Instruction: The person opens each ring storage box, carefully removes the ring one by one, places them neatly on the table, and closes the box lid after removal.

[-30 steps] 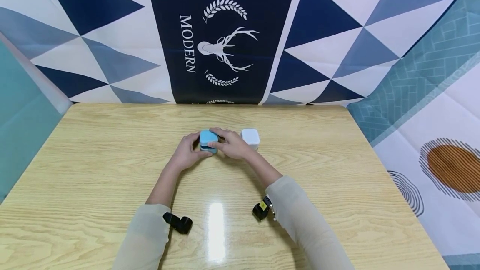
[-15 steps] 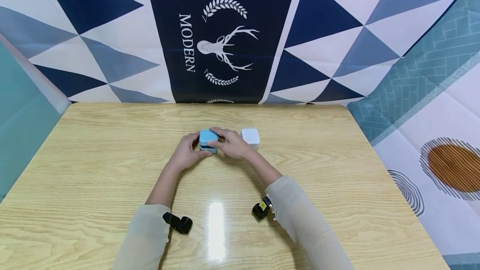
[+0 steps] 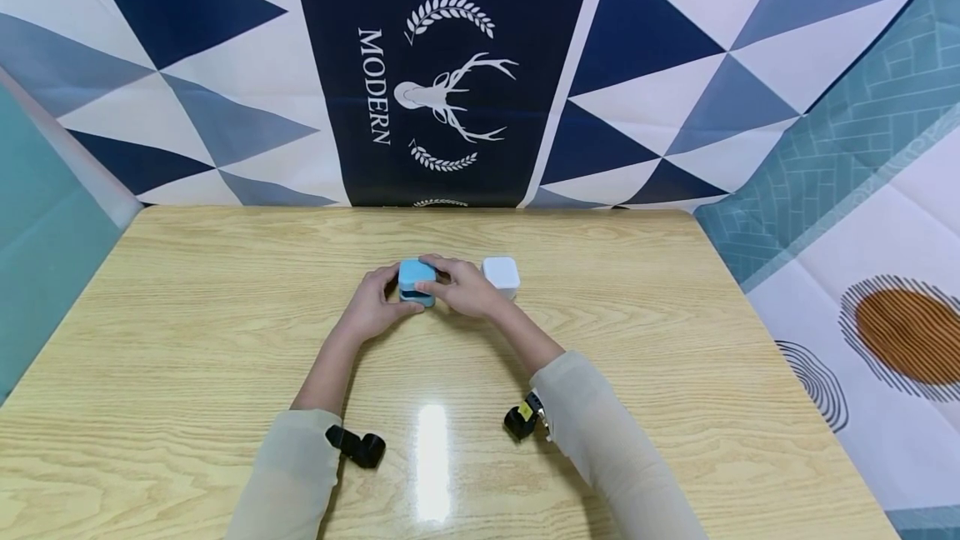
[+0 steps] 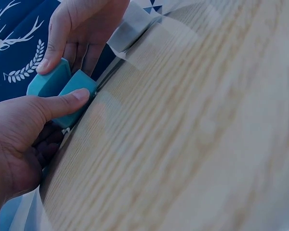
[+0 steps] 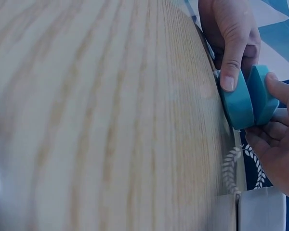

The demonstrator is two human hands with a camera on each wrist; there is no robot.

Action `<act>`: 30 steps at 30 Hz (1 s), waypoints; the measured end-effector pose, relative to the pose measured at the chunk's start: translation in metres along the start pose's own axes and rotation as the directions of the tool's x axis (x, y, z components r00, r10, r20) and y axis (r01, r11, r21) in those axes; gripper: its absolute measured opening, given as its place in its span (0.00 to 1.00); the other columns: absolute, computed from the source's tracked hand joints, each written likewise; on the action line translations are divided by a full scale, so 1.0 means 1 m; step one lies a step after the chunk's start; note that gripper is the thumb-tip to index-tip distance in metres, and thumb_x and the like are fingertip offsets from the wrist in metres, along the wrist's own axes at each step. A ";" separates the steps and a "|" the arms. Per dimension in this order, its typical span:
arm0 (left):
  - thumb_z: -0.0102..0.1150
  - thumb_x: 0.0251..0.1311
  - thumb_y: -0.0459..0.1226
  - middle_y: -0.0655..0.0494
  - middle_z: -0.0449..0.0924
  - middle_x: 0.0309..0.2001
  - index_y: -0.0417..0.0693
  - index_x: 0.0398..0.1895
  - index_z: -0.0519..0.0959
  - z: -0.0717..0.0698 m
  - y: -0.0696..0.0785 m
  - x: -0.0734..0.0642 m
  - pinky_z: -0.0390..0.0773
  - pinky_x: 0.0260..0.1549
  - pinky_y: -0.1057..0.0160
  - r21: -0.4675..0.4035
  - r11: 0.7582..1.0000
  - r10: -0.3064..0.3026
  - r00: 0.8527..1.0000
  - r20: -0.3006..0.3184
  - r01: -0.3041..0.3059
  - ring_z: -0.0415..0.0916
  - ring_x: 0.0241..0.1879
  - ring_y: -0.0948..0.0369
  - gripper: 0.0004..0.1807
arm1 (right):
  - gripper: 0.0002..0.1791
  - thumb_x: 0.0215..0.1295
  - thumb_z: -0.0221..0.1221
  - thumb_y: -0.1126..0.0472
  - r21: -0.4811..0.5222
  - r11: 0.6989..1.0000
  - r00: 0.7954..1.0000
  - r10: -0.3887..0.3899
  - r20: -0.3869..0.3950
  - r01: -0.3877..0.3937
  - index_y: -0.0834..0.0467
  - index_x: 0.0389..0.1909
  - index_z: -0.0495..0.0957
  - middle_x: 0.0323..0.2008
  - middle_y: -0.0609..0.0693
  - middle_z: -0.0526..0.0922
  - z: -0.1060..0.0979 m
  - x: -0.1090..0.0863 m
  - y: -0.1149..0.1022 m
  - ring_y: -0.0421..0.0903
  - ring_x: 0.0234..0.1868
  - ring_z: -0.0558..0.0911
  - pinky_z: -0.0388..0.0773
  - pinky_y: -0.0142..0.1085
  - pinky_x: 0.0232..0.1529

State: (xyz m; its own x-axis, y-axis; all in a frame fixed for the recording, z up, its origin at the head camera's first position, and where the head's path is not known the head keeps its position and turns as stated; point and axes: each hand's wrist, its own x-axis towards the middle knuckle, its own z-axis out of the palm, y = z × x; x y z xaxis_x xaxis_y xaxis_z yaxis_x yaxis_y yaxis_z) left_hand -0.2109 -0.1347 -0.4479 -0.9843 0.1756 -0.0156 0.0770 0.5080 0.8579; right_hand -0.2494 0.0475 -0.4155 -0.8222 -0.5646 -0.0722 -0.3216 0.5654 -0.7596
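Note:
A small blue box with rounded corners stands on the table, its lid (image 3: 417, 273) raised off its base (image 5: 238, 106) so that a dark gap shows at the front. My left hand (image 3: 371, 307) grips the base from the left, thumb along the near side. From the right, my right hand (image 3: 467, 290) pinches the lid between thumb and fingers. In the left wrist view the lid (image 4: 48, 85) leans at an angle to the base (image 4: 82, 83). The inside of the box is hidden.
A white box (image 3: 501, 275) of similar shape stands just right of my right hand. The wooden table (image 3: 225, 340) ends at a patterned backdrop (image 3: 465, 182). Each sleeve carries a black wrist camera (image 3: 363, 448).
The gap between the lid and the base has widened slightly at the front. Both hands keep nearly the same place, and the white box has not moved.

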 end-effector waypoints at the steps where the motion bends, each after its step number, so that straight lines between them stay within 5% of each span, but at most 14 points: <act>1: 0.67 0.53 0.41 0.42 0.65 0.63 0.40 0.68 0.61 0.000 0.000 0.000 0.64 0.64 0.49 -0.001 1.000 0.000 1.000 0.000 0.000 0.58 0.64 0.46 0.40 | 0.31 0.66 0.54 0.47 0.002 1.000 1.000 0.000 -0.001 0.000 0.55 0.67 0.63 0.67 0.52 0.66 0.000 0.000 0.000 0.47 0.65 0.68 0.70 0.41 0.62; 12: 0.67 0.53 0.41 0.43 0.66 0.62 0.41 0.67 0.62 0.000 0.000 0.000 0.63 0.64 0.49 -0.001 1.000 0.004 1.000 -0.002 -0.004 0.59 0.63 0.47 0.40 | 0.31 0.65 0.55 0.47 0.014 1.000 1.000 -0.002 -0.016 0.002 0.54 0.66 0.65 0.65 0.52 0.69 0.000 0.000 0.001 0.44 0.59 0.74 0.74 0.38 0.55; 30: 0.67 0.52 0.42 0.43 0.67 0.61 0.42 0.68 0.62 0.000 0.001 -0.001 0.66 0.62 0.49 0.011 1.000 0.001 1.000 -0.002 -0.001 0.60 0.61 0.48 0.40 | 0.31 0.64 0.56 0.47 0.063 0.998 0.999 0.009 -0.033 -0.007 0.55 0.65 0.66 0.65 0.52 0.70 0.001 0.000 0.003 0.47 0.63 0.72 0.72 0.40 0.60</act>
State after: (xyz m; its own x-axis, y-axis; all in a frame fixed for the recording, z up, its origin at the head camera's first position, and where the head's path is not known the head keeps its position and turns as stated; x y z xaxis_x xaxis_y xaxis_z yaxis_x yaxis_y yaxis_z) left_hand -0.2103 -0.1348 -0.4473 -0.9845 0.1748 -0.0134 0.0801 0.5166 0.8525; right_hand -0.2504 0.0487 -0.4186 -0.8402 -0.5392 -0.0578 -0.2857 0.5307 -0.7980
